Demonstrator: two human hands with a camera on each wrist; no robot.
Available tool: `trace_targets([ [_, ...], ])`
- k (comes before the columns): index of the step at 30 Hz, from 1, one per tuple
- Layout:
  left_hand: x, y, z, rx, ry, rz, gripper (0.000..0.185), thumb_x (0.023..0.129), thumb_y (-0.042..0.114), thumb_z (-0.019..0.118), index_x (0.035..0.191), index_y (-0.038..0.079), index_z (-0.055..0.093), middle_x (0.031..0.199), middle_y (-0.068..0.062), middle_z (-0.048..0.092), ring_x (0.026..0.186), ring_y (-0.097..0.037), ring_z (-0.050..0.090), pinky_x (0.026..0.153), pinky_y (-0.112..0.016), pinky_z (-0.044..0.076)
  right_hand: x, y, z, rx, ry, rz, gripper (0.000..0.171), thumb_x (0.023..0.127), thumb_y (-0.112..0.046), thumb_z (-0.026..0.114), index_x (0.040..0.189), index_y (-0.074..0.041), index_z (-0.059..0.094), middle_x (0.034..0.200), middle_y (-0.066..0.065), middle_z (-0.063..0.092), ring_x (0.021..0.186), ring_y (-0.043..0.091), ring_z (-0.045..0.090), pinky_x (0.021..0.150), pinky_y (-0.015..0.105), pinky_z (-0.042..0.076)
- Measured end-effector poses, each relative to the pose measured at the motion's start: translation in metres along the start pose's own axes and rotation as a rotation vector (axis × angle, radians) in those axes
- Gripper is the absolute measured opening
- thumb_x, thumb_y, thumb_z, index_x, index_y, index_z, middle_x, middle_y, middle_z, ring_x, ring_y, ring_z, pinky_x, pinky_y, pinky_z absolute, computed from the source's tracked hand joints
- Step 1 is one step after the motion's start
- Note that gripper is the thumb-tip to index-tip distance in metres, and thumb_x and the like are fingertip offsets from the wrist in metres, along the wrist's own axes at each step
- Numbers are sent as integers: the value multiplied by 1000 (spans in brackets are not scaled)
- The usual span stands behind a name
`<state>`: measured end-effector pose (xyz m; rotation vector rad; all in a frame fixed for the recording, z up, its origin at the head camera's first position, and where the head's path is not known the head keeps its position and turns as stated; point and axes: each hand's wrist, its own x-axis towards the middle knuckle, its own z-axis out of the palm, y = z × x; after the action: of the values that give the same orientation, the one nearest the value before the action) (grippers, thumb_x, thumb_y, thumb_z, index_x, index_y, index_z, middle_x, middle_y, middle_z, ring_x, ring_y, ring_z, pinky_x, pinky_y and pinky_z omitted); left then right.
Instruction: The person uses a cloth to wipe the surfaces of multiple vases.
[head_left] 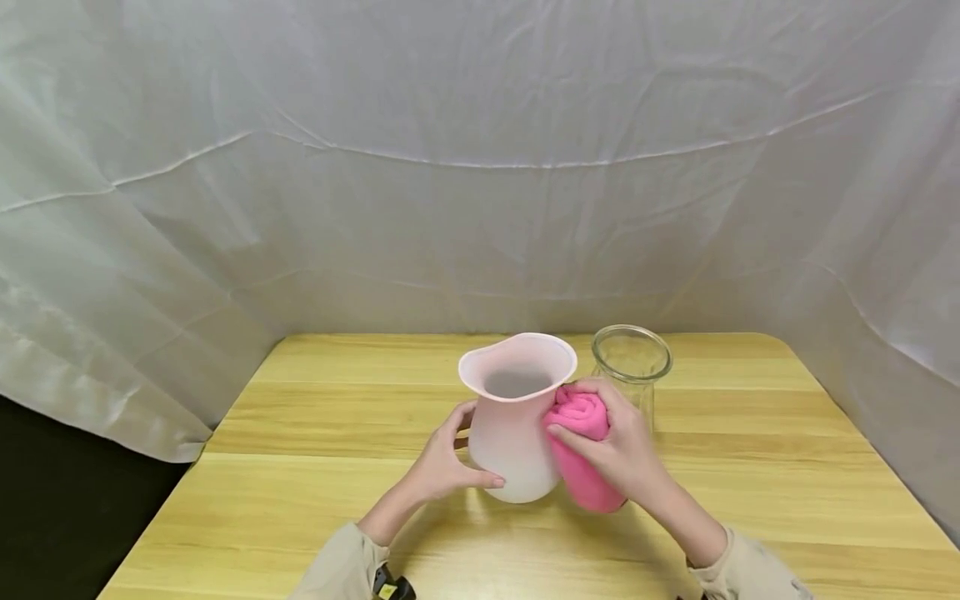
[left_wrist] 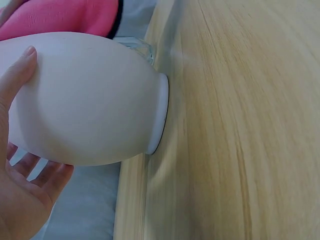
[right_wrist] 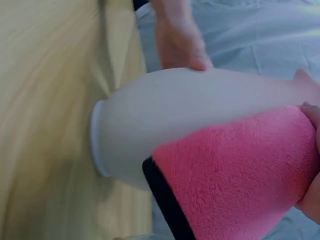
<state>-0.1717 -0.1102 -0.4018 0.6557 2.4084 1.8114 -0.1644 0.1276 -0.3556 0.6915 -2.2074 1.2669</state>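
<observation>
Two sleeves in beige sit nearest the head camera at the lower edge, one on each forearm. Beyond them, from largest to smallest: one white sheet point(head_left: 480, 167) draped behind and around the sides, one wooden table point(head_left: 300, 417) with pale yellow grain, one frosted pink vase point(head_left: 513, 417), one clear glass jar point(head_left: 632, 362), one pink cloth point(head_left: 581, 454) and two hands.

That vase stands upright on its base near the table's middle, its flared rim open to the head camera. Its rounded belly lies between the two hands. On its left side, the left hand point(head_left: 442, 467) cups the belly, thumb curled across the front and fingers wrapped round the back, as the left wrist view also shows point(left_wrist: 20, 150). On its right side, the right hand point(head_left: 618, 450) grips the rolled cloth, fingers curled over it, and presses it against the vase wall just under the neck. Just behind the right hand and close beside the vase stands the jar, upright and touched by neither hand.
</observation>
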Motion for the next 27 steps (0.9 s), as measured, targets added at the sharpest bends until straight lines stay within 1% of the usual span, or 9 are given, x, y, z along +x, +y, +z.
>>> trace_targets([
  [2,2,-10,1,0,4,11,89,57,7,85,132,11,38,124,-9,50,115,-26,46,94,-42,43,-6,4,3,-1,-4,8,48,59,-4,83,101,-5,59,95,4,62,84,8,55,68,20,52],
  [5,3,-12,2,-9,-1,18,89,57,7,85,133,10,38,124,-10,50,115,-27,45,94,-43,43,-17,13,3,-20,-35,41,47,61,-7,82,101,-7,59,96,1,62,86,7,53,70,23,52],
  [6,2,-12,2,-7,-2,21,89,57,7,85,133,11,38,124,-10,50,115,-28,45,94,-43,42,-21,18,3,-25,-48,45,47,62,-10,82,102,-9,59,97,-1,61,87,7,53,71,23,51],
  [7,1,-7,1,-7,-4,13,88,57,6,84,132,9,38,124,-11,49,115,-28,45,94,-44,42,-23,25,4,-18,-59,40,47,63,-11,82,103,-11,58,99,-3,61,88,7,53,72,22,51],
  [9,-1,3,0,-8,-6,1,87,58,4,84,132,6,38,124,-13,49,115,-29,44,94,-44,41,-23,26,4,-3,-56,30,46,63,-9,82,102,-11,59,98,-2,61,88,7,53,72,21,51],
  [10,-1,4,-1,-2,-7,-2,87,58,5,84,132,6,38,124,-13,49,116,-28,45,94,-43,42,-22,26,4,6,-51,20,46,63,-8,82,103,-10,58,98,-2,61,88,7,54,72,20,51],
  [15,0,4,-1,5,-5,3,87,58,5,84,132,6,38,125,-12,49,115,-27,45,94,-41,43,-17,26,6,30,-34,-20,47,62,-6,82,103,-8,58,97,1,61,86,9,56,71,21,52],
  [22,0,2,0,-8,-9,2,87,58,5,84,132,6,38,125,-13,49,116,-28,45,94,-42,42,-40,42,11,8,-74,-14,49,60,-6,83,102,-8,59,97,1,60,88,10,53,76,16,47],
  [27,-1,3,-1,-6,-6,-1,87,58,5,84,132,7,38,125,-13,49,116,-28,44,95,-43,42,-43,40,15,12,-64,-3,47,61,-8,82,102,-9,58,96,-2,59,87,8,54,72,20,52],
])
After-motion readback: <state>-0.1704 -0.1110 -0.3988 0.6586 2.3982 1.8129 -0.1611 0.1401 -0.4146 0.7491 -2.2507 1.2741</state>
